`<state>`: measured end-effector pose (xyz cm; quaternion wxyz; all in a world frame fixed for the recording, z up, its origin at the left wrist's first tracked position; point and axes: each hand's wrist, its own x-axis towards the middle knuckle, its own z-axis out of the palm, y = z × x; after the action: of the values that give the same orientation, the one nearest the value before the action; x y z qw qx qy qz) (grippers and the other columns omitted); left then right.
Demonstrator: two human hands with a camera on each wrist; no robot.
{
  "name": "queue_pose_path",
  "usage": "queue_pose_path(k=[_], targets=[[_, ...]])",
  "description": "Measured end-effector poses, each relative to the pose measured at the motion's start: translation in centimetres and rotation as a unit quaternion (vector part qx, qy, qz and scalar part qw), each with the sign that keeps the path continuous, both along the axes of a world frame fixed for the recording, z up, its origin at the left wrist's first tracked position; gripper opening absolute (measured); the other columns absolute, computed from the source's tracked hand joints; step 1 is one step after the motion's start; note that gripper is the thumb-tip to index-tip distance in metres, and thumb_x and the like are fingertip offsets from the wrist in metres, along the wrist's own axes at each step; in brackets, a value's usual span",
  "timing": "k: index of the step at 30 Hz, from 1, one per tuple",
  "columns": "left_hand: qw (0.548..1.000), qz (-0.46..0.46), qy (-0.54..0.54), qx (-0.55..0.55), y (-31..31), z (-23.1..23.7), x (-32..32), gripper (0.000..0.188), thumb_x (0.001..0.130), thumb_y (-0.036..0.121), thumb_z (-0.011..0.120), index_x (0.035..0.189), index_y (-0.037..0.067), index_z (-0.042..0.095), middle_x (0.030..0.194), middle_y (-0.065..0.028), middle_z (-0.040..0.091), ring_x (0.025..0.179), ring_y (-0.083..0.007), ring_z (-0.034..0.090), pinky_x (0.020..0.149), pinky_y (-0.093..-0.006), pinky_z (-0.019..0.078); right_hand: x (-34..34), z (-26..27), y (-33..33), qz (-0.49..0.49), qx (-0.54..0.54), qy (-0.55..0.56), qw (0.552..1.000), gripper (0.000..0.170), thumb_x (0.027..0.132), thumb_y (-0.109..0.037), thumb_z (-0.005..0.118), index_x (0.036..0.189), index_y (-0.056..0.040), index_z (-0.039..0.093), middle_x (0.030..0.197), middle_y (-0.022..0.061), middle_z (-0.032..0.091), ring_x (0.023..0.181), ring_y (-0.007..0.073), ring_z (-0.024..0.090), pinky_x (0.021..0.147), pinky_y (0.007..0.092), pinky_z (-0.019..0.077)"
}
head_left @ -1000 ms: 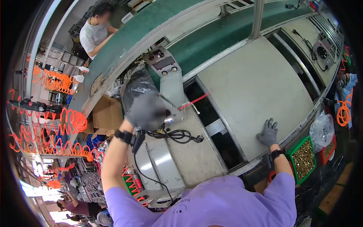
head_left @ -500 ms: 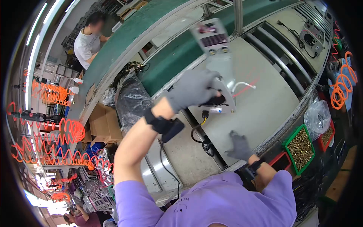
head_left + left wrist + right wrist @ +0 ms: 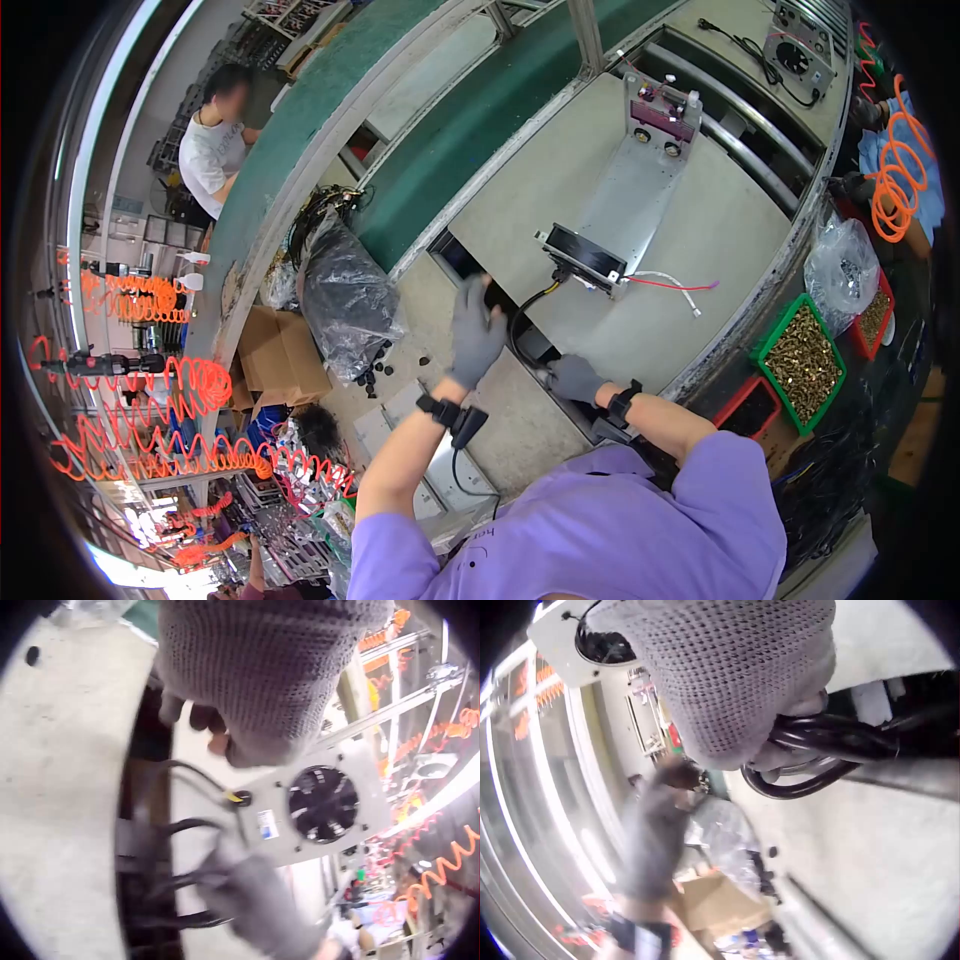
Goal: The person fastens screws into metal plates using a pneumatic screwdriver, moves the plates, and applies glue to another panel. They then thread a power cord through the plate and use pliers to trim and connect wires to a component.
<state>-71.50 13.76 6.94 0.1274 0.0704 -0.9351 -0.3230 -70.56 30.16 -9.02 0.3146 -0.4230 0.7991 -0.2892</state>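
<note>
A grey metal chassis (image 3: 628,205) lies on the pale work board, with a front panel with two black knobs (image 3: 672,149) at its far end and a fan (image 3: 324,804) at the near end. Red and white wires (image 3: 675,288) stick out beside the fan end. From that end a black power cord (image 3: 517,325) runs down to my gloved right hand (image 3: 575,380), whose fingers grip its bundled loops (image 3: 832,742). My gloved left hand (image 3: 478,335) hovers over the dark gap, left of the cord, its fingers loosely bent and holding nothing.
A green bin (image 3: 803,362) of brass-coloured fittings and red bins (image 3: 750,410) stand at the right edge. Black plastic wrap (image 3: 345,290) and a cardboard box (image 3: 280,352) lie left. Another fan unit (image 3: 800,50) sits far right. A person (image 3: 212,150) works across the green belt.
The chassis, carried by my left hand, has moved right onto the board and been let go. My left hand has drawn back. My right hand has left the board and taken hold of the cord.
</note>
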Motion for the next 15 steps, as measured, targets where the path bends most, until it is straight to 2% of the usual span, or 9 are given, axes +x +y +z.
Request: queue_pose_path(k=[3,5,6,8,9,11,12,13,15], targets=[[0.961,-0.125,-0.239,0.058,-2.8,-7.8,7.9,0.073,0.067,0.004,0.058,0.132,0.007,0.026,0.123,-0.0210,0.038,0.114,-0.0392,0.037,0.095,-0.0397,0.0336,-2.2,6.4,-0.4,-0.145,-0.115,-0.136,0.973,0.028,0.084,-0.025,0.044,0.085,-0.0027,0.060,0.075,0.0148,0.063,0.053,0.0257,0.055,0.055,0.0363,0.0437],[0.952,-0.132,-0.231,0.151,-0.6,-7.6,9.9,0.080,0.069,0.006,0.060,0.134,0.006,0.013,0.126,-0.0187,0.036,0.116,-0.0349,0.037,0.095,-0.0380,0.0342,-4.3,9.6,-0.7,-0.190,-0.229,-0.471,0.830,0.027,0.087,-0.026,0.042,0.086,-0.0050,0.058,0.065,0.0061,0.059,0.050,0.0161,0.052,0.048,0.0301,0.0424],[0.934,-0.141,-0.225,0.238,0.5,-7.0,10.1,0.090,0.072,0.007,0.062,0.137,0.006,0.000,0.129,-0.0164,0.034,0.119,-0.0305,0.036,0.095,-0.0363,0.0347,-5.2,8.5,-0.5,-0.190,-0.228,-0.469,0.832,0.027,0.087,-0.026,0.042,0.086,-0.0050,0.058,0.065,0.0061,0.059,0.050,0.0161,0.052,0.048,0.0301,0.0424],[0.909,-0.123,-0.232,0.323,2.0,-5.2,9.0,0.095,0.073,0.010,0.063,0.135,0.007,-0.009,0.131,-0.0150,0.033,0.118,-0.0293,0.036,0.095,-0.0367,0.0342,-6.7,5.4,0.7,-0.132,-0.330,-0.735,0.578,0.026,0.089,-0.033,0.042,0.085,-0.0099,0.055,0.063,-0.0008,0.052,0.052,0.0088,0.050,0.046,0.0237,0.0407],[0.878,-0.102,-0.238,0.402,2.8,-4.1,8.4,0.102,0.074,0.012,0.064,0.134,0.008,-0.018,0.132,-0.0137,0.031,0.118,-0.0282,0.036,0.096,-0.0372,0.0336,-7.3,8.6,1.4,-0.252,-0.325,-0.687,0.598,0.026,0.089,-0.035,0.044,0.084,-0.0116,0.054,0.063,-0.0016,0.052,0.052,0.0080,0.050,0.045,0.0217,0.0403],[0.832,-0.093,-0.198,0.510,5.5,-2.8,7.7,0.094,0.077,0.021,0.062,0.136,0.007,-0.009,0.131,-0.0117,0.033,0.116,-0.0245,0.039,0.094,-0.0375,0.0346,-9.4,15.4,3.0,-0.435,-0.294,-0.607,0.597,0.025,0.087,-0.036,0.048,0.085,-0.0123,0.053,0.068,-0.0031,0.053,0.055,0.0063,0.051,0.046,0.0196,0.0412],[0.735,-0.092,-0.228,0.631,6.7,-2.9,7.4,0.089,0.079,0.025,0.060,0.137,0.006,-0.005,0.130,-0.0110,0.034,0.115,-0.0238,0.040,0.094,-0.0373,0.0351,-10.5,17.5,3.2,-0.520,-0.302,-0.561,0.569,0.034,0.087,-0.040,0.047,0.082,-0.0075,0.053,0.059,0.0004,0.051,0.043,0.0091,0.047,0.039,0.0197,0.0375],[0.620,-0.092,-0.252,0.737,8.0,-2.7,6.9,0.084,0.081,0.029,0.057,0.137,0.006,-0.001,0.130,-0.0103,0.035,0.114,-0.0231,0.042,0.093,-0.0371,0.0356,-11.3,18.8,4.2,-0.517,-0.302,-0.560,0.573,0.034,0.087,-0.040,0.047,0.082,-0.0075,0.053,0.059,0.0004,0.051,0.043,0.0091,0.047,0.039,0.0197,0.0375],[0.590,-0.142,-0.352,0.713,10.9,0.2,4.7,0.065,0.086,0.034,0.049,0.135,0.004,0.018,0.127,-0.0102,0.039,0.113,-0.0232,0.043,0.094,-0.0336,0.0348,-12.7,20.9,7.0,-0.332,-0.309,-0.499,0.739,0.031,0.081,-0.037,0.057,0.081,-0.0061,0.055,0.058,-0.0013,0.048,0.041,0.0062,0.041,0.037,0.0191,0.0309]])
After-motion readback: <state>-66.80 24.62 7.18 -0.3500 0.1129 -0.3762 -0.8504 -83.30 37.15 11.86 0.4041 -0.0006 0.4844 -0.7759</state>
